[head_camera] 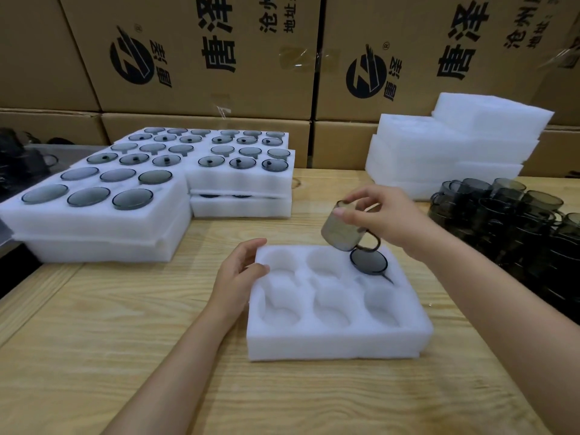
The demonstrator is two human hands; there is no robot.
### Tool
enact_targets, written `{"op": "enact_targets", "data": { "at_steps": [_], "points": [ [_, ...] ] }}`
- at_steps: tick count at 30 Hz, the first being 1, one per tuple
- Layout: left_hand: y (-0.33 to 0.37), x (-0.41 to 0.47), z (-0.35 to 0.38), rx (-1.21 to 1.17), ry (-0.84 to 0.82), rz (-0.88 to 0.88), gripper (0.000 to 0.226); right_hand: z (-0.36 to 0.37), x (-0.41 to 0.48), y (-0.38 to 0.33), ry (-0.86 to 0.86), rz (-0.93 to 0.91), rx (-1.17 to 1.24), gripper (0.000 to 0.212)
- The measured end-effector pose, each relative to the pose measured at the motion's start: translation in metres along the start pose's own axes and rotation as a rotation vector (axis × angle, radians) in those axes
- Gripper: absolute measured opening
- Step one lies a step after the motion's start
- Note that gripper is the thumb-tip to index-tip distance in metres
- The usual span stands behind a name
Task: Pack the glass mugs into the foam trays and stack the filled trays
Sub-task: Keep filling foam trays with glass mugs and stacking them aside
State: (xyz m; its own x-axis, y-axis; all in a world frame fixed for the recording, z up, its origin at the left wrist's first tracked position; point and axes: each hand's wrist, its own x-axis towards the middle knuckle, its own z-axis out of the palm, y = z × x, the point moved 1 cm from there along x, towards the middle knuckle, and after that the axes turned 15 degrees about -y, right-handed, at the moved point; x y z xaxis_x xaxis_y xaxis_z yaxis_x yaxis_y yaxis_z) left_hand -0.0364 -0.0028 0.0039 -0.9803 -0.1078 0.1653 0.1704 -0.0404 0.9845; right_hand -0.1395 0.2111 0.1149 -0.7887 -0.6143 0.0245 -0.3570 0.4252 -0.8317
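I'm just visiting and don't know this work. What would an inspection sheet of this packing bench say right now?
Surface: wooden table, pale planks.
Job's things: foam tray with six pockets, one seated mug in the far right pocket; held mug tilted above it; filled trays stacked at left; loose mugs at right; spare foam trays piled behind them.
Clutter: dark objects at far left, too dim to identify.
Grippers: left hand grips the tray's far left corner; right hand pinches the held mug at its upper end.
Cables: nothing seen.
Surroundings: printed cardboard boxes stacked behind the table.
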Motion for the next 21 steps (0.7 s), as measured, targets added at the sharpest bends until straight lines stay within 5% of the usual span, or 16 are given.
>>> {"op": "enact_targets", "data": {
  "at_steps": [21],
  "points": [
    [0.001,0.001,0.002,0.012,-0.003,0.014,0.05,0.076,-0.005,0.015,0.081,0.101,-0.767,0.051]
  ]
}}
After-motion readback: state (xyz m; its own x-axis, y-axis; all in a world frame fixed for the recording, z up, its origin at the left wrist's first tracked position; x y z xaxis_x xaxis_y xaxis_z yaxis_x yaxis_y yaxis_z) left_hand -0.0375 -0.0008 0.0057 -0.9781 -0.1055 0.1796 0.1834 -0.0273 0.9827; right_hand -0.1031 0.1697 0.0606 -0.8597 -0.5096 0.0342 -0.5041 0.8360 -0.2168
